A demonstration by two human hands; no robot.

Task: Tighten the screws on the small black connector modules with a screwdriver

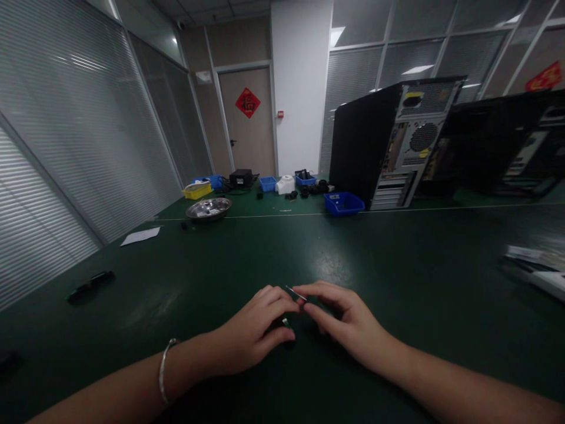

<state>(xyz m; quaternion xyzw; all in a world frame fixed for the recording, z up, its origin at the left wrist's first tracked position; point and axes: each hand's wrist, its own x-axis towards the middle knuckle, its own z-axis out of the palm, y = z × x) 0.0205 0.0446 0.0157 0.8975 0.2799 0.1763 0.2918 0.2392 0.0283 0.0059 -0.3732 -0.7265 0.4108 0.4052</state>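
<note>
Both hands meet low in the middle of the view, over the green table point(247, 247). My left hand point(265, 327) is curled round a small green and dark item point(286, 323), mostly hidden between its thumb and fingers. Fingers and thumb of my right hand point(342, 309) pinch a thin, light metal piece point(296, 292), which points up and left beside the left fingertips. The fingertips of the two hands nearly touch.
A metal dish point(209, 208), a yellow tray point(197, 190) and a blue bin point(344, 204) stand farther back. Behind the bin rises a computer case point(366, 135). Dark parts point(90, 285) lie at left, a white item point(536, 271) at right.
</note>
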